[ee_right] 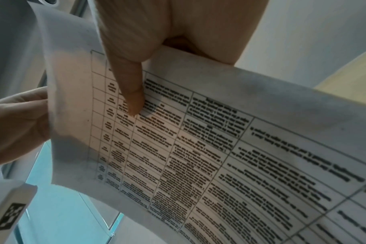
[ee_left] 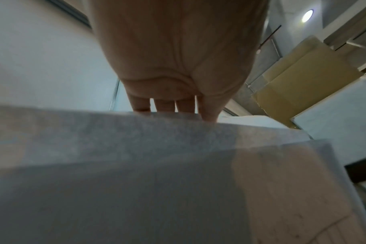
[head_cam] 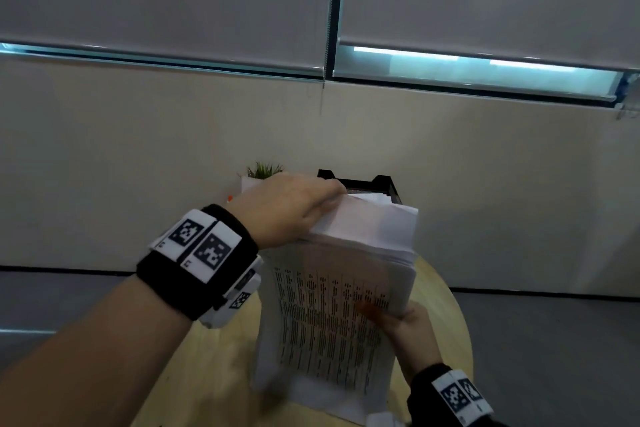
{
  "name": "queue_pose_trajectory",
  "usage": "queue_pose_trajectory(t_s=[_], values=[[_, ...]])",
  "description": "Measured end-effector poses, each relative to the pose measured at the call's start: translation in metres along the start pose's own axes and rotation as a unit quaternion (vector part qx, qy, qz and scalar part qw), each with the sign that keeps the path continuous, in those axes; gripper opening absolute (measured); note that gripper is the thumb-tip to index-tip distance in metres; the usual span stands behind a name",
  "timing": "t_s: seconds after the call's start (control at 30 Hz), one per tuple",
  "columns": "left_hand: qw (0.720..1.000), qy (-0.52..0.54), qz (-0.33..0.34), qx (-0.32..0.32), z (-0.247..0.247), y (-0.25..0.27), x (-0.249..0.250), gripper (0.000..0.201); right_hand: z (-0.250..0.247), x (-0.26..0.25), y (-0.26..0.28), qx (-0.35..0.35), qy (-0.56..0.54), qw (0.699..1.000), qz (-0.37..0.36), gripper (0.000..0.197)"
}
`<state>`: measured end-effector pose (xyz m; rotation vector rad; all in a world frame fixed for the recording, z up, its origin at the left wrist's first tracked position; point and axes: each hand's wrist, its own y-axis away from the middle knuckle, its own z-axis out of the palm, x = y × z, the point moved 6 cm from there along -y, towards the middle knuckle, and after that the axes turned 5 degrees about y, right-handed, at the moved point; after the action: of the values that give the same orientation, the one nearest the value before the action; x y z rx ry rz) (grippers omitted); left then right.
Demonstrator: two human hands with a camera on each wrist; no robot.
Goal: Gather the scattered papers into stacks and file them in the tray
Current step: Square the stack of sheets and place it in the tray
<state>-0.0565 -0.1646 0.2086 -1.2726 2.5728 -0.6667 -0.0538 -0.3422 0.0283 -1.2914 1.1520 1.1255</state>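
- Right now I hold a thick stack of white printed paper sheets (head_cam: 332,315) upright between both hands, above the round light wooden worktop (head_cam: 228,357).
- My left hand (head_cam: 287,208) lies over the stack's top edge; its fingers (ee_left: 186,105) reach over the far side, and the wrist view does not show me whether they curl round the sheets.
- My right hand (head_cam: 412,333) grips the stack at its lower right edge, thumb pressed flat on the front page and the other fingers behind the paper.
- That front page carries a printed table with dark lines of text, which reads sharply in the right wrist view (ee_right: 198,148).
- The top sheets bend forward near my left hand.
- A black mesh filing tray (head_cam: 381,184) stands just behind the stack, by the beige wall (head_cam: 138,149); some white paper already shows inside it.
- A small green potted plant (head_cam: 263,170) sits left of the tray, partly hidden by my left hand.
- Both wrists wear black bands with black-and-white marker tags (head_cam: 201,243).
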Motion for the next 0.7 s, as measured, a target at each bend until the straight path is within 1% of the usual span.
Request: queue_pose_trajectory(t_s=[0.03, 0.07, 0.13, 0.2, 0.27, 0.33, 0.37, 0.4, 0.47, 0.5, 0.57, 0.6, 0.63, 0.7], values=[[1.0, 0.008, 0.006, -0.008, 0.003, 0.0, 0.0, 0.033, 0.0, 0.0, 0.0, -0.002, -0.006, 1.0, 0.003, 0.003], [1.0, 0.018, 0.017, -0.002, 0.005, 0.0, 0.001, 0.039, -0.001, 0.0, 0.0, -0.002, -0.013, 1.0, 0.003, 0.004], [0.999, 0.037, 0.021, 0.028, 0.005, 0.006, 0.001, 0.054, -0.001, -0.002, -0.001, -0.001, -0.03, 1.0, 0.004, 0.006], [0.997, 0.042, -0.022, 0.061, 0.003, 0.015, -0.007, 0.066, -0.003, -0.004, -0.002, 0.005, -0.048, 0.999, 0.002, 0.008], [0.99, 0.064, -0.089, 0.088, 0.0, 0.03, -0.02, 0.072, -0.007, -0.007, -0.004, 0.011, -0.061, 0.998, -0.001, 0.011], [0.979, 0.105, -0.135, 0.113, 0.0, 0.047, -0.03, 0.069, -0.01, -0.011, -0.004, 0.007, -0.067, 0.998, -0.005, 0.015], [0.968, 0.153, -0.163, 0.111, 0.001, 0.055, -0.033, 0.062, -0.011, -0.012, -0.005, 0.006, -0.068, 0.998, -0.006, 0.016], [0.95, 0.224, -0.18, 0.12, 0.004, 0.062, -0.038, 0.052, -0.013, -0.014, -0.006, 0.006, -0.068, 0.998, -0.006, 0.015], [0.878, 0.41, -0.208, 0.132, 0.029, 0.074, -0.056, 0.037, -0.016, -0.016, -0.009, 0.012, -0.067, 0.998, -0.003, 0.014], [0.841, 0.471, -0.23, 0.132, 0.046, 0.079, -0.068, 0.053, -0.018, -0.016, -0.01, 0.014, -0.067, 0.998, -0.001, 0.013], [0.787, 0.538, -0.282, 0.106, 0.083, 0.089, -0.088, 0.085, -0.017, -0.017, -0.013, 0.013, -0.074, 0.997, 0.003, 0.015], [0.767, 0.565, -0.29, 0.091, 0.101, 0.095, -0.093, 0.094, -0.016, -0.017, -0.014, 0.013, -0.082, 0.997, 0.004, 0.015], [0.748, 0.586, -0.3, 0.082, 0.115, 0.1, -0.093, 0.095, -0.015, -0.017, -0.015, 0.014, -0.092, 0.996, 0.006, 0.016], [0.726, 0.606, -0.317, 0.073, 0.134, 0.107, -0.082, 0.095, -0.012, -0.016, -0.016, 0.017, -0.108, 0.994, 0.005, 0.016]])
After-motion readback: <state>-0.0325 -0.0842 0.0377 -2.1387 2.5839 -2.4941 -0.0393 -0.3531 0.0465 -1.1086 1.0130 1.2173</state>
